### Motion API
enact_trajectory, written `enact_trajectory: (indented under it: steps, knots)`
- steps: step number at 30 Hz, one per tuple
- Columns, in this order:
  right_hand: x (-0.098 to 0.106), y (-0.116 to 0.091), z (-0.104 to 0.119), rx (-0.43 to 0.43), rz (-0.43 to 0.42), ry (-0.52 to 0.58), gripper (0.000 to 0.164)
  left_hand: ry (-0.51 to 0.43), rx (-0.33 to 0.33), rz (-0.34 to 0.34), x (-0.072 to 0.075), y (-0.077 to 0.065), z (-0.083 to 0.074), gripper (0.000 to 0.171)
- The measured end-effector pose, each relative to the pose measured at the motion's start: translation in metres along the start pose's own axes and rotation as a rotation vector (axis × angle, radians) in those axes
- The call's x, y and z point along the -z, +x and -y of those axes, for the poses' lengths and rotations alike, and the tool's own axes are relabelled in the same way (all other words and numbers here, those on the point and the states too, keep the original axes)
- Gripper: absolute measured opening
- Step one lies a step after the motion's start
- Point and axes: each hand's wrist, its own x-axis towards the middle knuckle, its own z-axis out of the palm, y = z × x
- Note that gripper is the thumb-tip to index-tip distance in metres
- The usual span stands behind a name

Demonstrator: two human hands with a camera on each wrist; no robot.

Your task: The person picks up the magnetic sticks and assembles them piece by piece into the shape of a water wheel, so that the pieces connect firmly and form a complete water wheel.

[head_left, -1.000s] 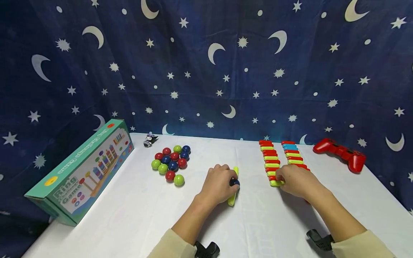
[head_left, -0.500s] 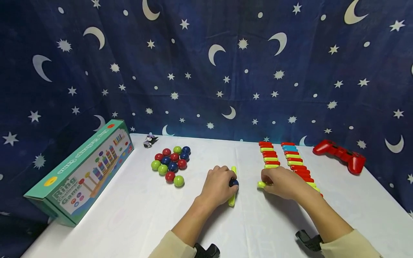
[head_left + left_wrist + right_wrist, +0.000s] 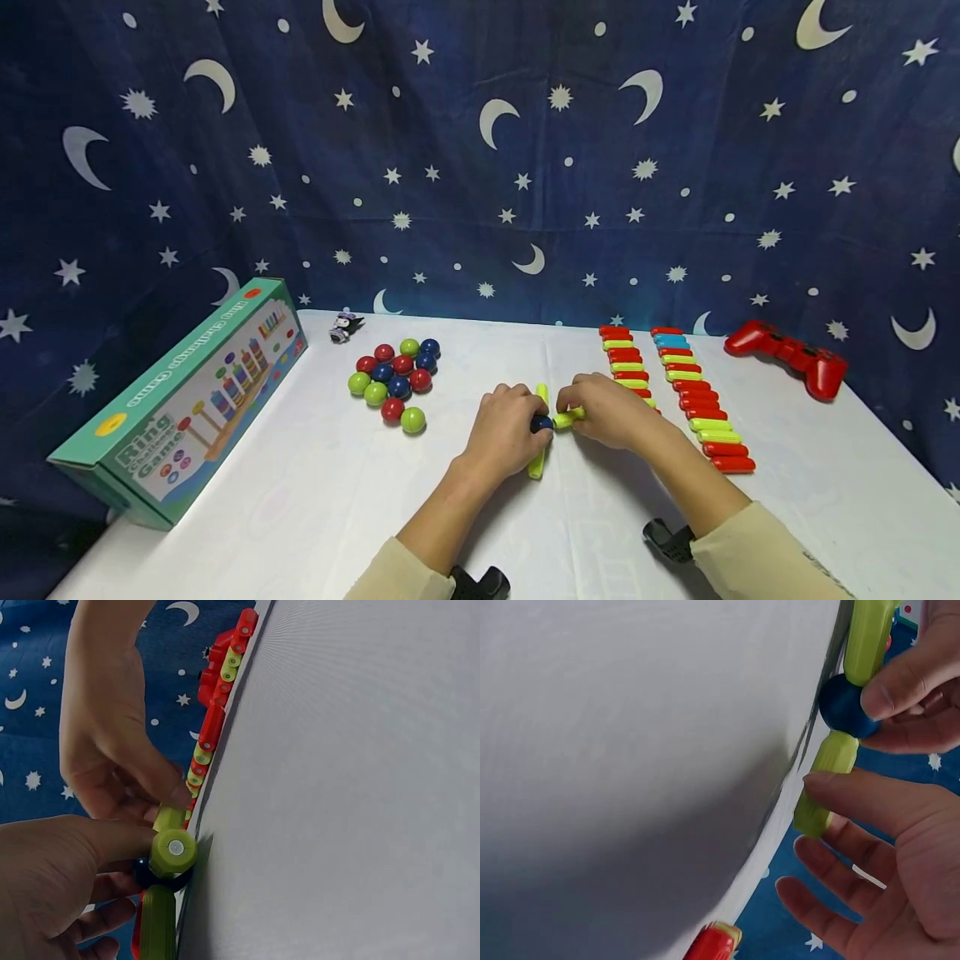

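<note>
My left hand (image 3: 501, 432) holds a dark blue ball (image 3: 542, 423) at the table's middle. One yellow-green stick (image 3: 536, 467) extends from the ball toward me, and another yellow-green stick (image 3: 542, 392) points away. From the right, my right hand (image 3: 609, 410) pinches a short yellow-green stick (image 3: 823, 784) between thumb and fingers. In the right wrist view its tip meets the blue ball (image 3: 842, 705), or nearly so. The left wrist view shows a pale round disc in the end of one stick (image 3: 173, 853).
Red, green and blue balls (image 3: 399, 387) cluster at left. Two rows of red, yellow-green and blue sticks (image 3: 703, 402) lie at right. A red game controller (image 3: 787, 358) sits beyond them. A green game box (image 3: 183, 400) and a small figurine (image 3: 345, 327) are on the left.
My right hand has carried a yellow-green stick left from the near end of the left-hand stick row to the blue ball. The left hand has stayed in place, holding the ball.
</note>
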Motion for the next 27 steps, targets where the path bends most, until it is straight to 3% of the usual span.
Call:
enact_trajectory:
  steps: [7, 12, 16, 27]
  knots:
    - [-0.003, 0.003, 0.005, -0.025, -0.033, -0.020, 0.021, 0.002, -0.005, -0.016, -0.001, -0.001, 0.001, 0.022]
    - [-0.003, 0.004, 0.005, -0.145, -0.031, -0.040, 0.026, 0.024, -0.026, -0.047, -0.001, -0.002, 0.001, 0.019]
    - [-0.003, 0.001, 0.001, -0.193, -0.041, -0.026, 0.030, 0.037, -0.025, -0.039, -0.001, -0.003, 0.001, 0.022]
    - [0.026, -0.034, -0.026, -0.290, 0.002, 0.050, 0.024, 0.012, -0.009, 0.011, 0.002, -0.001, -0.003, 0.019]
